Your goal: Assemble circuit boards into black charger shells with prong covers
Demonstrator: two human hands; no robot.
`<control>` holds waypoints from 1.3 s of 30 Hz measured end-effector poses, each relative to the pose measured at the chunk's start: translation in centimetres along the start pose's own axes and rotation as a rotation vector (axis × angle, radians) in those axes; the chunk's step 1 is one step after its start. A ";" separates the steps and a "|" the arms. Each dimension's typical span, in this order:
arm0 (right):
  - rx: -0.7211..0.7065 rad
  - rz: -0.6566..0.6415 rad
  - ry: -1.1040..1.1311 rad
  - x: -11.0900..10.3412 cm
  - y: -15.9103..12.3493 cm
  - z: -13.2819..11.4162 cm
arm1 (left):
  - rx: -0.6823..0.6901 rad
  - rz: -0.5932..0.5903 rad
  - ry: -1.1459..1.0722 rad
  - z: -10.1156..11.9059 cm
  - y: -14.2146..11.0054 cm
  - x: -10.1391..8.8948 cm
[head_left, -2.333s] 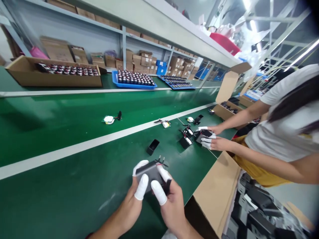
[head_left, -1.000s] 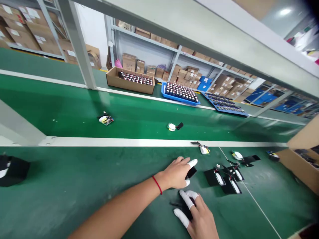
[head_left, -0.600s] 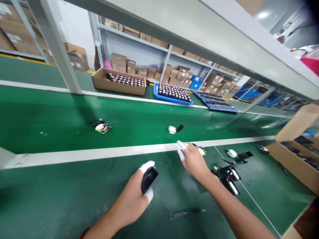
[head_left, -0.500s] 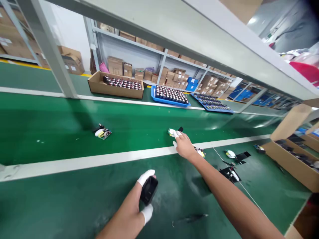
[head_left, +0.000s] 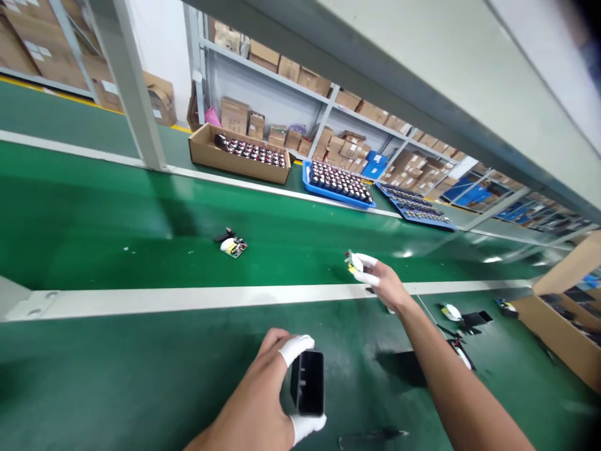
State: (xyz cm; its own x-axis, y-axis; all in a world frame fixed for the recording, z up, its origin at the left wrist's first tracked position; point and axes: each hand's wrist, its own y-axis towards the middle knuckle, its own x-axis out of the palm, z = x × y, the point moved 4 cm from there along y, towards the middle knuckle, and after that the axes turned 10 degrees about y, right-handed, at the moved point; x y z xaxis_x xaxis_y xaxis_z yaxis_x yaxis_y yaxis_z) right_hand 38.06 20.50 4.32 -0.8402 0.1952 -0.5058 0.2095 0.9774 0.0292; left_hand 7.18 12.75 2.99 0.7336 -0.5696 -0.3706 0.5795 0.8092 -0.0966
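Note:
My left hand [head_left: 277, 394], with white covers on its fingertips, grips a black plastic housing [head_left: 310, 383] whose open hollow end faces me. Over the far edge of the bench, my right hand [head_left: 382, 279] pinches a small circuit board [head_left: 353, 262] with a round white part and a yellow component on it. Another circuit board [head_left: 233, 246] with a white pad and a black piece lies on the bright green belt to the left. Below my hands rests a dark thin tool [head_left: 373, 436], partly blurred.
Right of my forearm lie more boards [head_left: 451, 312] with black pieces, near a cardboard box [head_left: 558, 332] of dark parts. Across the belt stand a carton [head_left: 239, 164], a blue tray [head_left: 338, 195] and a blue panel [head_left: 417, 210] with rows of parts. A metal post [head_left: 141, 94] rises at left.
My right hand has picked the circuit board up from the belt and holds it raised. My left hand has turned the housing so its opening shows. The whole view has shifted.

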 end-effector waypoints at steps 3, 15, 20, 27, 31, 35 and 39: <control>-0.124 0.000 0.259 0.2 -5.4 -2.7 | 0.113 0.031 0.160 0.1 -0.3 0.7; -0.272 0.115 0.412 -1.3 -21.2 -6.3 | 0.343 0.036 0.059 3.4 -2.3 1.6; -0.493 0.148 0.040 -0.4 -25.4 -10.3 | 0.263 -0.092 -0.196 3.9 -2.5 2.3; -0.722 0.143 -0.347 1.3 -26.1 -14.4 | 0.315 -0.093 -0.169 4.2 -2.9 2.6; -0.631 0.180 -0.257 1.1 -25.9 -13.8 | 0.174 -0.019 0.027 3.6 -2.6 2.2; -0.441 0.225 -0.040 1.0 -26.1 -10.8 | -0.077 -0.194 -0.155 2.5 -1.8 2.6; -0.359 0.261 0.089 0.8 -26.6 -8.5 | -0.084 -0.371 -0.401 1.6 -1.4 3.3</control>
State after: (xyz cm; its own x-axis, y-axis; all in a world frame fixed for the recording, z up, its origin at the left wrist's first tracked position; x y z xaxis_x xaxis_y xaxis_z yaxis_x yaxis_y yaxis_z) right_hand 27.61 -4.63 10.46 -0.8250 0.4302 -0.3664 0.2469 0.8577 0.4510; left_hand 9.36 9.49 3.40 0.5726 -0.8157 0.0822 0.8068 0.5428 -0.2334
